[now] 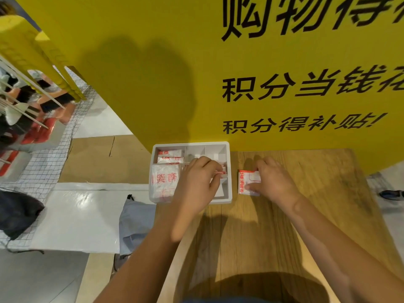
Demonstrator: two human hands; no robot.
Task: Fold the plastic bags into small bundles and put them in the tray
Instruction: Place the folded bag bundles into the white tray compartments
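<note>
Bundles of folded red-printed plastic bags fill the 9 o'clock compartments of the white divided tray. Over its centre, the left hand pinches another small bundle. At the tray's 3 o'clock, the right hand grips a folded bag lying on the wooden table.

Your tray is plain white. The bundles in its left part are cloudy white with red print (the folds break up the characters), and the small bundle further right shows a red line on white. The folded bag is white too, with a red band along its top and red characters down its left edge. Your table is pale wood with darker grain streaks. The board is bright yellow with bold black characters. To your left are a white net with a black grid, brown cardboard, a grey bag and a black bag.
</note>
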